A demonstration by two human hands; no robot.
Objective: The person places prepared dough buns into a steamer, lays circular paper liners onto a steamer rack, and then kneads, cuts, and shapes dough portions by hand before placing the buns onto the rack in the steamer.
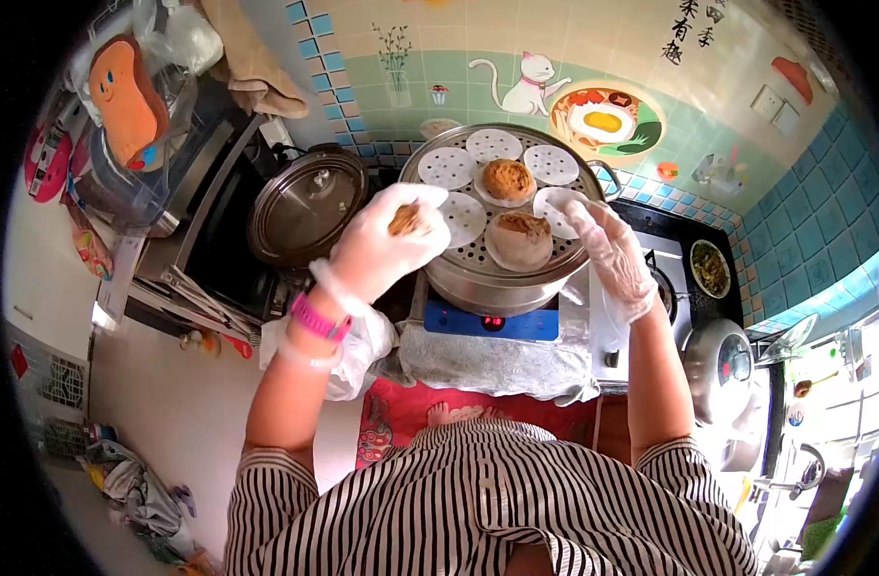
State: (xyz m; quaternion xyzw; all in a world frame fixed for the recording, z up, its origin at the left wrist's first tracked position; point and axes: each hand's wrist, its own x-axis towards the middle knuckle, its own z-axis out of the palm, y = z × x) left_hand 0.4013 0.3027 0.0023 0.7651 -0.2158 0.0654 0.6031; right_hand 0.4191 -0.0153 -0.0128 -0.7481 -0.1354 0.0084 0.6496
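Note:
My left hand (pixel 386 230), in a clear plastic glove, is closed around a brown lump of food (pixel 404 221) at the left rim of a steamer (pixel 497 288). My gloved right hand (pixel 614 254) is at the opposite rim, fingers stretched out. Its fingertips overlap a round perforated paper (pixel 554 206); contact is unclear. Two brown-topped pieces of food sit on the steamer's holed tray: one toward the back (pixel 507 180), a paler-sided one in front (pixel 520 240). More paper rounds (pixel 446 167) lie around them.
The steamer stands on a blue-fronted cooker (pixel 492 322). Left of it is a glass-lidded pot (pixel 310 206), beside a dark oven (pixel 226 216). To the right are a gas hob (pixel 660 288), a plate of greens (pixel 710 269) and a metal pot (pixel 722 360).

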